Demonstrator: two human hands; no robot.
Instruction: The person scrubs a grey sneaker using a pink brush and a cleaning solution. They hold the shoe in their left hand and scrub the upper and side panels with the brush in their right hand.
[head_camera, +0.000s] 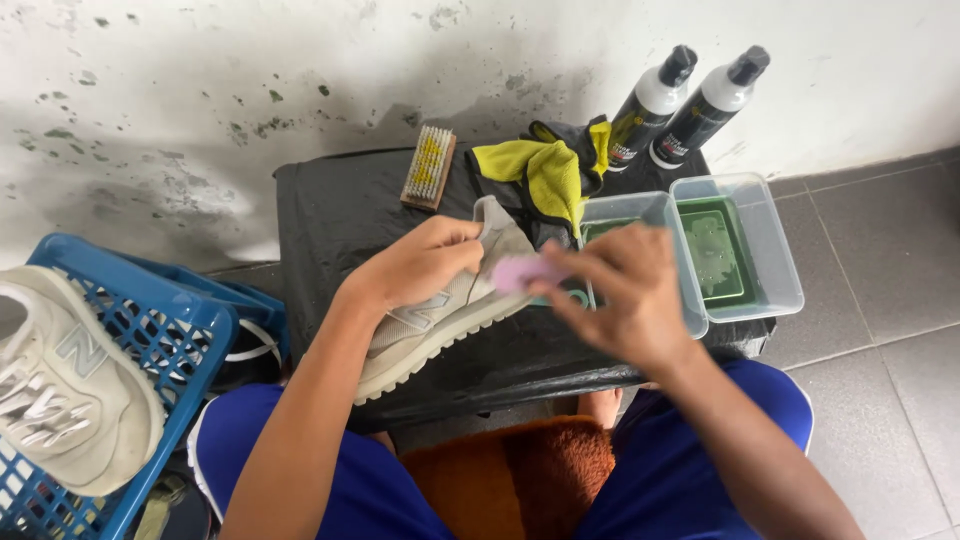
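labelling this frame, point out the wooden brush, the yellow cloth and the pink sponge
wooden bristle brush (429, 167), head view, bristle face
yellow microfibre cloth (545, 170), head view, middle fold
pink sponge (527, 272), head view, top side

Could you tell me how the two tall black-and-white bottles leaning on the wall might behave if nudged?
The bottles are tall, narrow and already tilted against the wall, so they would probably tip or slide sideways. Being rounded, they would likely roll once down.

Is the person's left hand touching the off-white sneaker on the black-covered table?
Touching. The head view shows the left hand gripping the off-white sneaker, with its fingers wrapped over the heel and no gap between them.
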